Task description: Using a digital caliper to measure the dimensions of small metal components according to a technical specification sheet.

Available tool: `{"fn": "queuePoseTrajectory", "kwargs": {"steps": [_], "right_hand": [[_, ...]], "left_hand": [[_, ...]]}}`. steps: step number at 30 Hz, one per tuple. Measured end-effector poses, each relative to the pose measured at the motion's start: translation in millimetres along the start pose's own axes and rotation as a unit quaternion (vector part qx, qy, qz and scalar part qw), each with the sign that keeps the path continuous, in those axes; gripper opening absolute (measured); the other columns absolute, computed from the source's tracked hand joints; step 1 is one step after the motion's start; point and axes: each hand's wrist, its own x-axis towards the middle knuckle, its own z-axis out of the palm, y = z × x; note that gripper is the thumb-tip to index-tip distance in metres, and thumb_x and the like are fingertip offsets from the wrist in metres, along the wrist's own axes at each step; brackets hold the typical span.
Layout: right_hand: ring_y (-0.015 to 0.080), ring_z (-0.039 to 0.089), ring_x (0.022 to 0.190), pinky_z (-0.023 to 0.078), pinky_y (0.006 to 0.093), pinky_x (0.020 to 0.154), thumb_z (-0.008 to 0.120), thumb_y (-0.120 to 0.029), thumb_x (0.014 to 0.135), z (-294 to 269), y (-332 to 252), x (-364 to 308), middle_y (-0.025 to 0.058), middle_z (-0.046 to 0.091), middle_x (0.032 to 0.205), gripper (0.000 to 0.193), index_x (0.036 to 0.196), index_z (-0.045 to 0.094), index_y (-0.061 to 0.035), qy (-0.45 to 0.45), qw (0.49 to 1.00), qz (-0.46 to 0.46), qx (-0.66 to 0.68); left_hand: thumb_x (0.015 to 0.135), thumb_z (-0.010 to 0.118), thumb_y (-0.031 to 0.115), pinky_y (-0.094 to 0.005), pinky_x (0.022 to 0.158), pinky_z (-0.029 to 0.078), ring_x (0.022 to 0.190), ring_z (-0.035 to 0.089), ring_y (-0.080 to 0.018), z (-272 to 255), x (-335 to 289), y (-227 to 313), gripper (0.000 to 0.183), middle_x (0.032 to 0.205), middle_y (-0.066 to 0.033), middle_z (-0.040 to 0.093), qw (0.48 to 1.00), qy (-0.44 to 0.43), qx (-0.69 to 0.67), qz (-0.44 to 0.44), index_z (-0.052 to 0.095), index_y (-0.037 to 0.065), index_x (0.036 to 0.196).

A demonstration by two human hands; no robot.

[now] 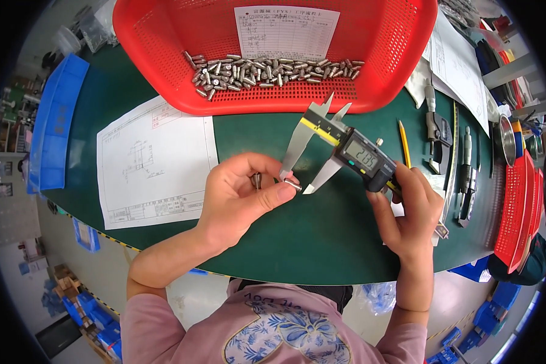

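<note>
In my left hand [236, 193] a small shiny metal pin [292, 184] is pinched between thumb and forefinger. A second metal pin [256, 180] sits against the curled fingers of the same hand. My right hand [408, 212] grips a digital caliper [359, 153] by its body, with the display facing up. The caliper's jaws are spread and point toward the left hand. One jaw tip lies close to the pinched pin; whether they touch I cannot tell. Beyond the hands, a red plastic basket [158, 79] holds a pile of similar metal pins [249, 71].
A printed drawing sheet [158, 164] lies on the green table [309, 242] at left, near a blue bin [57, 121]. A form [287, 33] rests in the basket. To the right are a yellow pencil [404, 142], a micrometer [438, 130], another measuring tool [467, 182] and stacked red baskets [515, 212].
</note>
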Motion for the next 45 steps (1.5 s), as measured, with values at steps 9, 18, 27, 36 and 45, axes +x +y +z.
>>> {"fn": "queuePoseTrajectory", "kwargs": {"steps": [9,18,27,36,45], "right_hand": [[0.0183,0.049,0.044,0.036,0.0281,0.039,0.072,-0.016,0.059,-1,0,0,0.0055,0.050,0.059,0.040,0.093,0.057,-0.0012,0.012,0.997,-0.053,-0.046],[0.0169,0.046,0.043,0.035,0.0280,0.039,0.073,-0.019,0.057,0,0,1,0.0035,0.047,0.057,0.038,0.089,0.059,-0.0029,0.024,0.991,-0.100,-0.081],[0.0178,0.044,0.041,0.033,0.0286,0.037,0.074,-0.023,0.057,0,0,0,0.0027,0.046,0.055,0.033,0.080,0.057,-0.0050,0.026,0.992,-0.089,-0.086],[0.0200,0.051,0.044,0.038,0.0282,0.041,0.074,-0.022,0.060,0,-3,0,0.0056,0.052,0.055,0.030,0.074,0.056,-0.0033,-0.013,0.996,-0.037,-0.082],[0.0200,0.048,0.043,0.037,0.0300,0.039,0.070,-0.020,0.065,5,1,2,0.0051,0.050,0.061,0.033,0.092,0.058,-0.0060,-0.009,0.995,-0.068,-0.077]], "left_hand": [[0.075,0.067,0.003,-0.0159,0.052,0.040,0.060,0.048,-0.0022,1,-1,2,0.015,0.072,-0.0010,0.058,0.999,0.026,0.042,0.007,0.059,-0.001,0.086],[0.075,0.067,0.004,-0.0156,0.052,0.039,0.060,0.048,-0.0017,1,0,3,0.014,0.072,0.0002,0.058,0.999,0.027,0.004,-0.030,0.059,-0.001,0.085],[0.075,0.068,0.006,-0.0158,0.052,0.037,0.061,0.047,-0.0018,-3,2,8,0.014,0.069,0.0019,0.053,0.997,0.008,0.013,-0.076,0.058,0.000,0.083],[0.079,0.060,0.010,-0.0202,0.053,0.032,0.064,0.044,-0.0072,-4,3,6,0.018,0.084,-0.0064,0.054,0.995,-0.048,-0.008,-0.090,0.049,0.003,0.092],[0.083,0.057,0.013,-0.0214,0.060,0.043,0.070,0.053,-0.0101,-9,9,5,0.015,0.089,-0.0072,0.057,0.976,-0.068,-0.093,-0.187,0.049,0.005,0.093]]}}
